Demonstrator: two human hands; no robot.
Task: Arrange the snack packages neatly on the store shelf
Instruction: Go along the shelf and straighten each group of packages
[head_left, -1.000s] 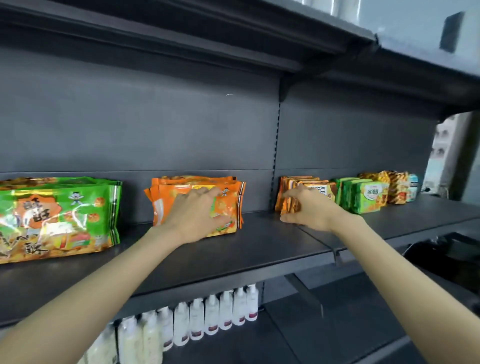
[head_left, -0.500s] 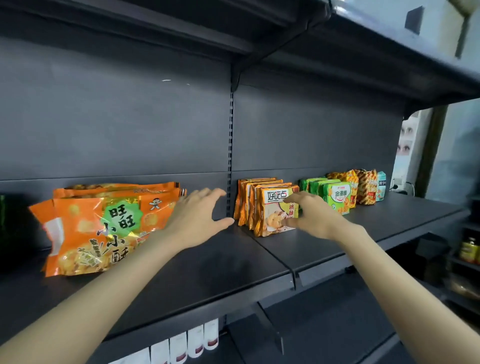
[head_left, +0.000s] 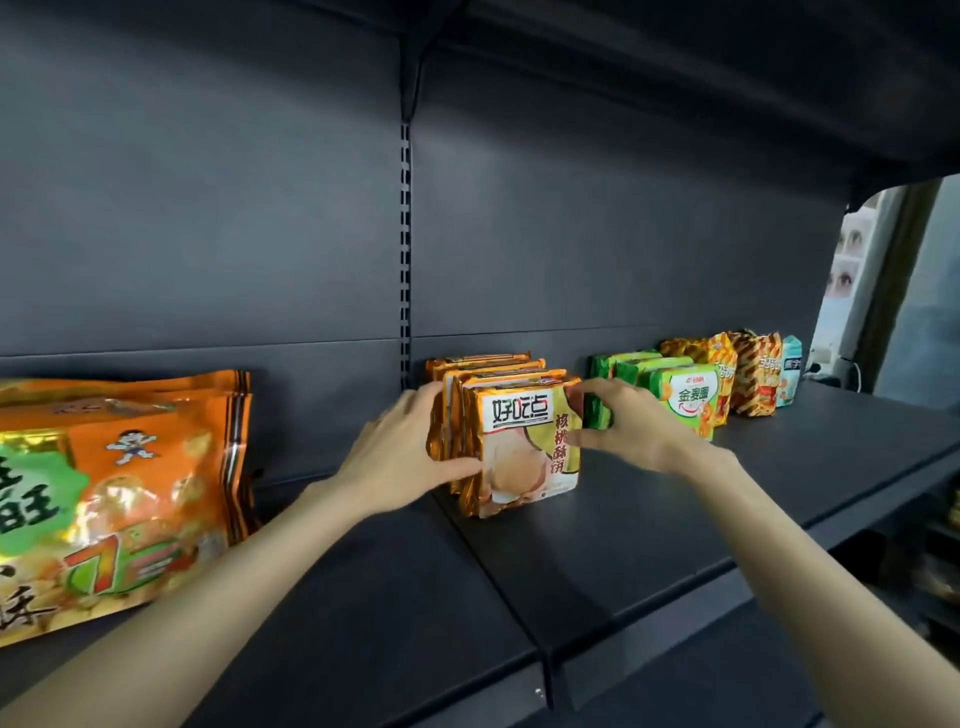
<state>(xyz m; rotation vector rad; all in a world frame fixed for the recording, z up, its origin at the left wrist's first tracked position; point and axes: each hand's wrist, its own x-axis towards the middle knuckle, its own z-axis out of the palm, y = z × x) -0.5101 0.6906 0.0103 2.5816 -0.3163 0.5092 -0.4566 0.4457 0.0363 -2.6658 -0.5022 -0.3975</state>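
A row of several orange biscuit packs (head_left: 524, 447) stands upright on the dark shelf (head_left: 649, 525), front pack facing me. My left hand (head_left: 410, 447) presses against the row's left side, thumb on the front pack's lower left edge. My right hand (head_left: 623, 421) grips the front pack's right edge, fingers curled around it. Just right of that hand stand green snack packs (head_left: 685, 395), then striped orange bags (head_left: 753, 371) and a teal pack (head_left: 790, 376). Large orange cracker bags (head_left: 130, 478) stand at the far left.
The shelf's back panel (head_left: 260, 234) is bare, with a slotted upright (head_left: 405, 249) behind the biscuit row. A seam (head_left: 498, 571) divides the two shelf boards. An upper shelf (head_left: 675, 67) overhangs. At the far right, an opening (head_left: 893, 291) shows the room beyond.
My left hand left the large orange bags and moved right onto the biscuit row's left side. My right hand shifted to the front pack's right edge. The view panned right and closer.
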